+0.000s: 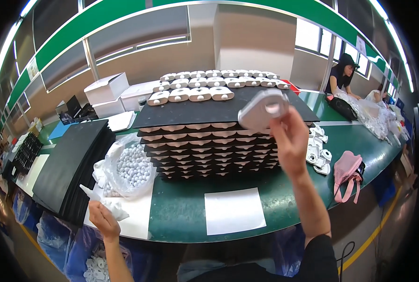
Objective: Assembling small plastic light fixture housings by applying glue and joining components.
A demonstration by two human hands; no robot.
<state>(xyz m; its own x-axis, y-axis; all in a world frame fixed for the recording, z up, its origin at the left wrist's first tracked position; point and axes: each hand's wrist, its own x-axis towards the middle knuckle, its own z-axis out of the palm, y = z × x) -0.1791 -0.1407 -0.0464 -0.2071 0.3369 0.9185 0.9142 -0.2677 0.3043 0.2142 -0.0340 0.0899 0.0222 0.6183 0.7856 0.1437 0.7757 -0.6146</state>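
My right hand (291, 143) is raised in front of the stack, its fingers closed on a flat white plastic housing (261, 110) with a round hole near one end. My left hand (104, 220), low at the left near the table's front edge, is closed on a crumpled white wad (115, 207) with a pointed tip; cloth or plastic, I cannot tell. Just beyond it lies an open clear plastic bag of small white balls (135, 167). Rows of similar white housings (198, 94) sit on the top black board (186, 114) of a tall layered stack.
Black boards (68, 164) are piled at the left. Loose white parts (317, 149) and a pink bag (346, 171) lie to the right. A white paper sheet (234, 210) is on the green table (181, 197). White boxes (107, 89) stand behind. A person (343, 77) sits at the far right.
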